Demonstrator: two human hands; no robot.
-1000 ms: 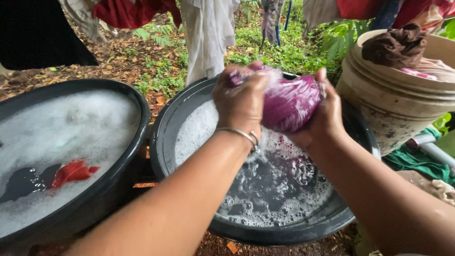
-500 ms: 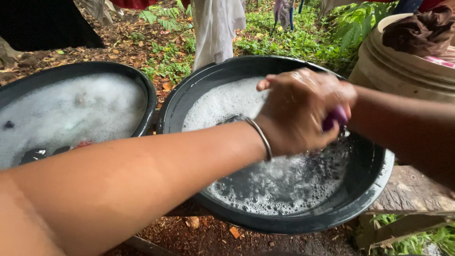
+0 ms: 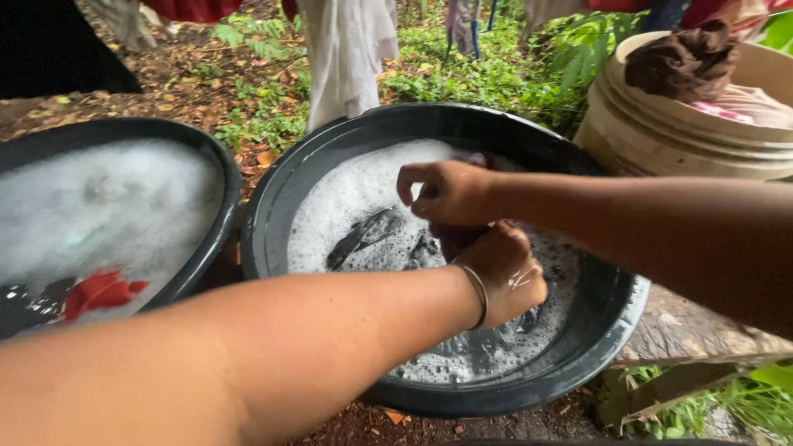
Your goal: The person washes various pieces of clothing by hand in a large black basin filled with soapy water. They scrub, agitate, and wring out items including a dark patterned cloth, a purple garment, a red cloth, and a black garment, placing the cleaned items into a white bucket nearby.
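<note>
Out on the leaf-strewn ground, both hands have dropped from wringing height into the sudsy black basin (image 3: 281,239), left hand (image 3: 505,277) and right hand (image 3: 446,192) clenched on the purple cloth (image 3: 457,238), now dunked again between them.

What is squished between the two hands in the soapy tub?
A dark purple cloth sits between the left hand and right hand, seen from the head view.

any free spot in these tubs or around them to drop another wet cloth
The far left of the middle basin is open foam, bordered by its rim and the dark cloth. The left basin has open foam above the red cloth. It is crowded around the left hand and right hand, and in the heaped bucket.
</note>
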